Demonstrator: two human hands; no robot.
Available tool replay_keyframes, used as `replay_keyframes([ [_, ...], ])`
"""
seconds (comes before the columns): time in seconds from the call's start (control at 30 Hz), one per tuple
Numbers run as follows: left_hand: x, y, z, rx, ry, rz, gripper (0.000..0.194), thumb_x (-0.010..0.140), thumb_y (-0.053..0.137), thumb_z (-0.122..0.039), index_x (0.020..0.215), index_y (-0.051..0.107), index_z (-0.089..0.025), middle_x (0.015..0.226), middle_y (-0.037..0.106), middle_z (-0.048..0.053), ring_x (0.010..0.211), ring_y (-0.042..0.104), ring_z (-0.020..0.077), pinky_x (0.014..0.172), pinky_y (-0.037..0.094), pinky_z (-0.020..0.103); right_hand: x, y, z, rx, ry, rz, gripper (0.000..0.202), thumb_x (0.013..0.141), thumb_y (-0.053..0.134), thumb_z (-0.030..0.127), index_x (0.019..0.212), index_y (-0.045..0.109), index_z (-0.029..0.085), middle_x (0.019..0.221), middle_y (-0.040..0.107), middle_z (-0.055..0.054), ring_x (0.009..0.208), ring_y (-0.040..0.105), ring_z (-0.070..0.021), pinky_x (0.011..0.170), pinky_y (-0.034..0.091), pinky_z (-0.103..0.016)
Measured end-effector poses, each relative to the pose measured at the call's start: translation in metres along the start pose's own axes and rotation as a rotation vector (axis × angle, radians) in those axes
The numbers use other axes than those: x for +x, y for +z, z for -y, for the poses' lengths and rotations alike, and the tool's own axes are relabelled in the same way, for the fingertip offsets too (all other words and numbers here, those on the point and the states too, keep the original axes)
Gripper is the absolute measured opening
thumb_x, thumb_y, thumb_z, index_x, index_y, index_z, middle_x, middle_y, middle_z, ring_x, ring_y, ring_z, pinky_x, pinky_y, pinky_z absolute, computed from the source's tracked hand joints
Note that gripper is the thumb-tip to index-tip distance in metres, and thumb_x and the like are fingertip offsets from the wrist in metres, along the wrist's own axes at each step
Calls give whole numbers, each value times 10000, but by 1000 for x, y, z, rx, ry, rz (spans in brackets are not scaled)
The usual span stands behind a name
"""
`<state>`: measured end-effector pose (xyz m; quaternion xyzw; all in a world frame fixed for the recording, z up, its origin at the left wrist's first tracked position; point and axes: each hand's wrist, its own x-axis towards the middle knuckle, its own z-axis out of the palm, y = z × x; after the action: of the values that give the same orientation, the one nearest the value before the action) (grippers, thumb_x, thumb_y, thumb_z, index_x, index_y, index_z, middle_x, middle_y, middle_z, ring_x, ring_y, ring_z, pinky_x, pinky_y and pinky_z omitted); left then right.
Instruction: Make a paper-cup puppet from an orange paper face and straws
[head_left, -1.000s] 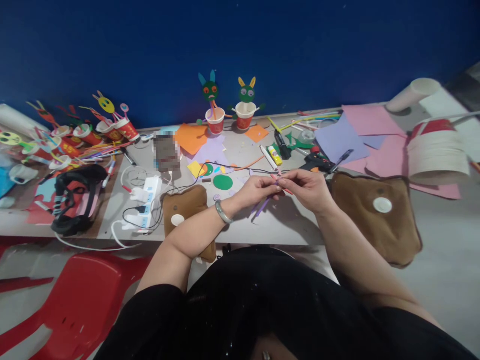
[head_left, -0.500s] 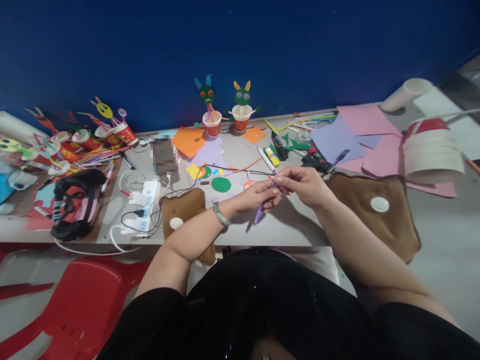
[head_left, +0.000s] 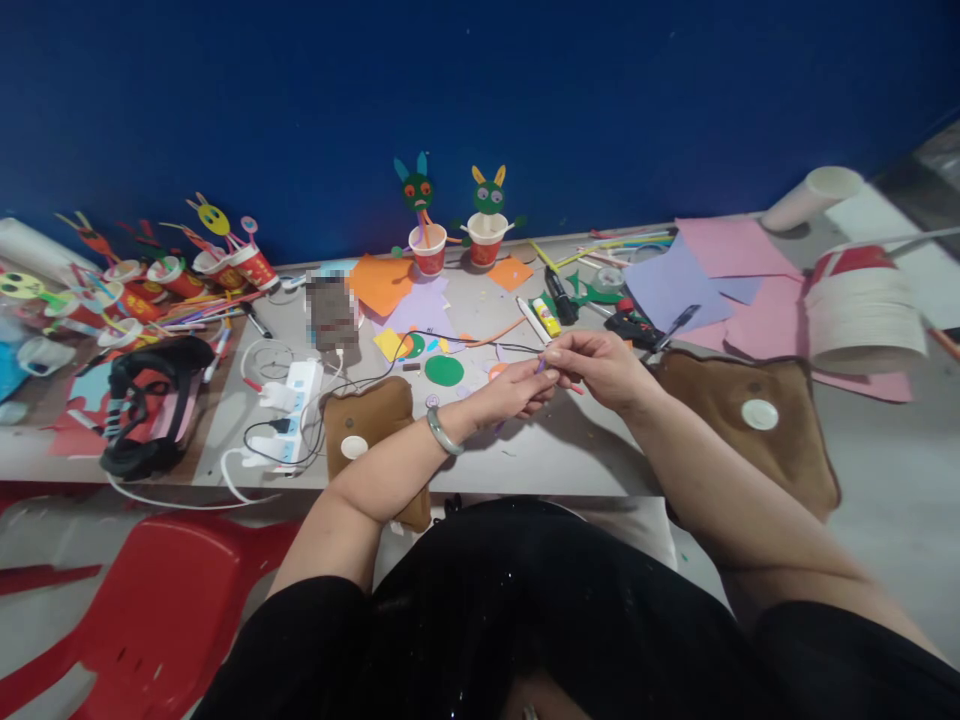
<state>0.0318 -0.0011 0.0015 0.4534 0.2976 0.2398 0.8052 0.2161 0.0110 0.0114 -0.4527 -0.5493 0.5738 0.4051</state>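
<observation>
Over the table's front part, my left hand [head_left: 521, 390] is closed round a thin purple strip [head_left: 541, 366], most of it hidden by the fingers. My right hand [head_left: 596, 368] touches the left fingertips and pinches the strip's upper end. A small reddish tip [head_left: 576, 389] pokes out below the right fingers. Left of my hands lies a green paper circle [head_left: 445, 370]. Behind them are a yellow glue stick [head_left: 546, 317] and a white marker [head_left: 532, 321].
Two red cups [head_left: 429, 250] with paper figures stand at the back. A power strip [head_left: 301, 415], cables and a black headset [head_left: 154, 405] are at left. Brown pouches [head_left: 750, 425] flank my arms; stacked cups [head_left: 862, 320] lie right.
My left fingers have closed further over the purple strip, which now shows much less below the hand. The right hand has shifted slightly left, its fingertips closer to the left ones.
</observation>
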Motion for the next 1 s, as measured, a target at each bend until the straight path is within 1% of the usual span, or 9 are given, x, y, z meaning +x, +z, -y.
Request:
replay_keyframes([
  [0.13, 1, 4, -5, -10, -30, -98, 266, 1121, 551, -329, 893, 551, -191, 655, 390, -93, 494, 254, 48, 493, 190, 175, 8, -3, -6, -65, -10, 19, 659, 703, 948, 827, 753, 756, 198, 554, 634, -5, 508, 536, -124, 496, 406, -265],
  [0.23, 1, 4, -10, -29, -3, -195, 272, 1134, 512, -274, 880, 556, -185, 645, 380, -89, 496, 274, 49, 497, 187, 180, 28, -22, -12, -305, -18, -20, 621, 723, 961, 777, 894, 816, 198, 683, 737, -19, 604, 619, -149, 600, 494, -286],
  [0.3, 1, 1, -12, -51, 26, -247, 284, 1137, 523, -290, 876, 562, -184, 649, 376, -87, 497, 271, 47, 500, 178, 185, 48, -43, -14, -534, 32, -211, 519, 805, 959, 664, 923, 806, 183, 720, 743, -15, 641, 618, -143, 672, 501, -291],
  [0.37, 2, -3, -13, -87, 51, -290, 294, 1139, 536, -316, 875, 556, -189, 648, 366, -90, 493, 258, 44, 504, 167, 189, 70, -67, -12, -619, 63, -335, 374, 981, 850, 511, 881, 763, 161, 732, 725, -43, 650, 582, -142, 719, 470, -317],
  [0.43, 4, -6, -13, -122, 62, -318, 293, 1141, 542, -325, 879, 549, -194, 644, 357, -94, 486, 252, 40, 510, 162, 190, 88, -88, -12, -717, 65, -470, 358, 902, 939, 328, 729, 664, 177, 665, 648, -40, 686, 516, -146, 787, 410, -353],
  [0.53, 5, -9, -12, -148, 57, -346, 307, 1138, 572, -366, 885, 547, -194, 644, 357, -100, 478, 245, 30, 516, 156, 188, 106, -108, -16, -817, 33, -609, 574, 774, 990, 151, 587, 453, 231, 738, 667, -98, 795, 489, -153, 855, 341, -390],
  [0.7, 7, -8, -13, -182, 30, -387, 285, 1129, 566, -320, 873, 528, -200, 637, 347, -106, 462, 241, 25, 516, 134, 190, 116, -119, -26, -823, -58, -626, 589, 787, 900, 32, 528, 404, 213, 844, 680, -135, 822, 417, -128, 849, 287, -407],
  [0.87, 9, -9, -16, -223, 17, -450, 308, 1107, 604, -344, 850, 502, -208, 615, 314, -117, 450, 216, 27, 484, 131, 174, 122, -123, -16, -682, -151, -606, 445, 781, 953, 117, 589, 559, 189, 737, 551, -29, 798, 393, -145, 851, 346, -387],
  [1.0, 10, -11, -15, -219, 34, -484, 316, 1090, 637, -383, 861, 501, -212, 634, 336, -118, 457, 226, 25, 465, 143, 155, 109, -116, -21, -461, -215, -502, 351, 1002, 776, 445, 804, 563, 249, 791, 630, -36, 802, 552, -170, 768, 470, -328],
])
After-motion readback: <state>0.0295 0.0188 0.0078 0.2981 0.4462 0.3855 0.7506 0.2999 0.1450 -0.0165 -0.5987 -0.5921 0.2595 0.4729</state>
